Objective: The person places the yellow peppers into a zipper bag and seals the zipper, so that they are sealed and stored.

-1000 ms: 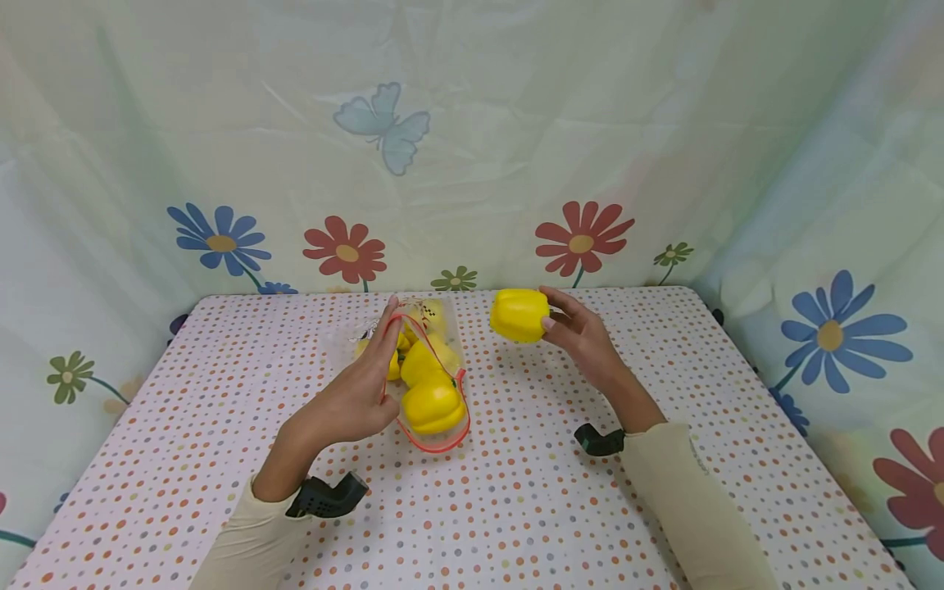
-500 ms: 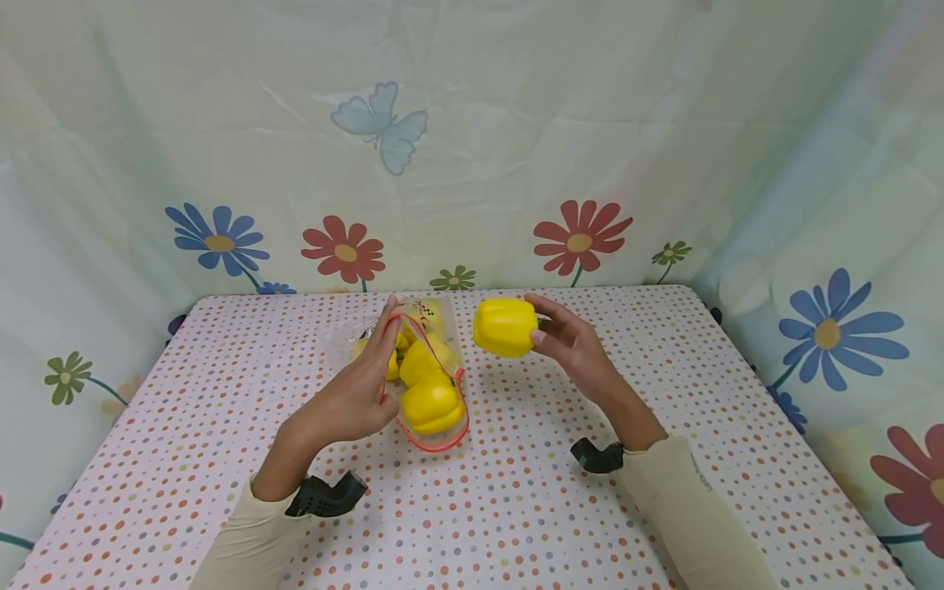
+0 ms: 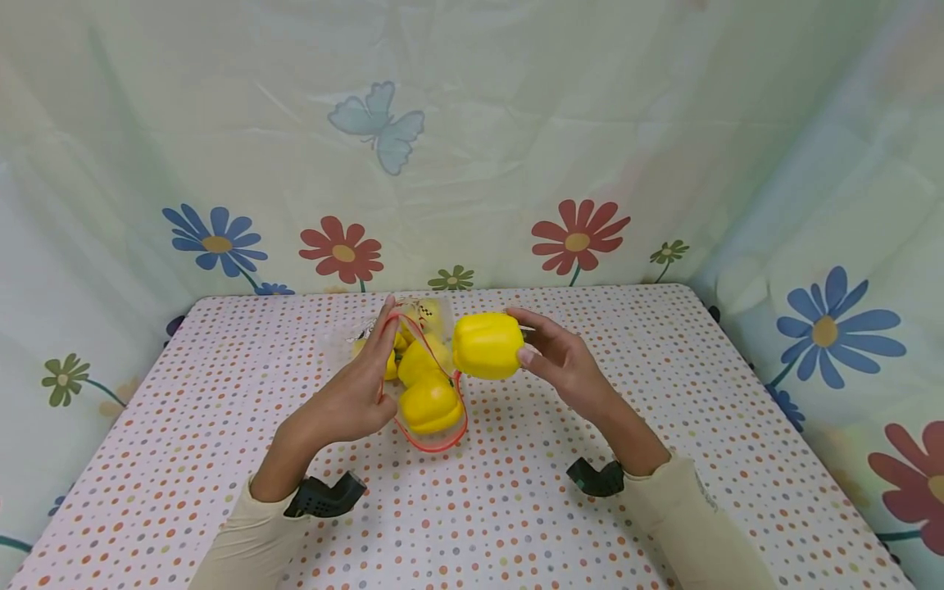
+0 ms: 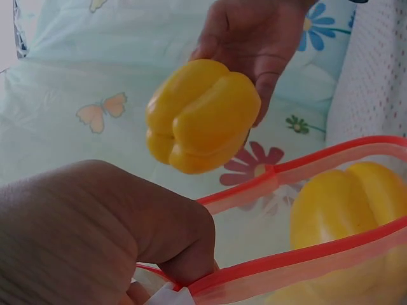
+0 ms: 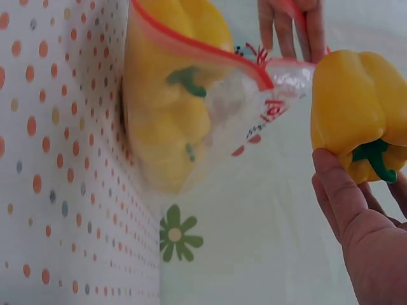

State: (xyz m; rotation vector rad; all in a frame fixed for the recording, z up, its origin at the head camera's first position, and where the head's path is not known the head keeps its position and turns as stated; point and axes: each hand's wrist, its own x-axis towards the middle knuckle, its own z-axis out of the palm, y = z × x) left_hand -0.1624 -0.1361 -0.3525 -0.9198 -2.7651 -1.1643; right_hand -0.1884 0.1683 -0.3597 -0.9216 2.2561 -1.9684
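Note:
A yellow bell pepper (image 3: 487, 346) with a green stem (image 5: 371, 155) is held up in my right hand (image 3: 566, 367), fingers and thumb around its stem end. It hangs over the right side of a clear zip bag with a red rim (image 3: 440, 448). My left hand (image 3: 345, 401) pinches the left side of that rim, its long fingers stretched up along the bag. In the left wrist view the bag mouth gapes beneath the held pepper. Several yellow bell peppers (image 3: 430, 403) lie inside the bag, partly hidden by my left hand.
The table (image 3: 487, 508) wears a white cloth with coloured dots. Behind it hangs a pale curtain (image 3: 516, 123) printed with flowers and a butterfly. Dark wrist cameras sit at both sleeves, the left one (image 3: 324, 496) and the right one (image 3: 594, 478).
My right hand has carried the bell pepper left and nearer to me, from beside the bag's far end to over its right edge. The left hand and bag have stayed in place.

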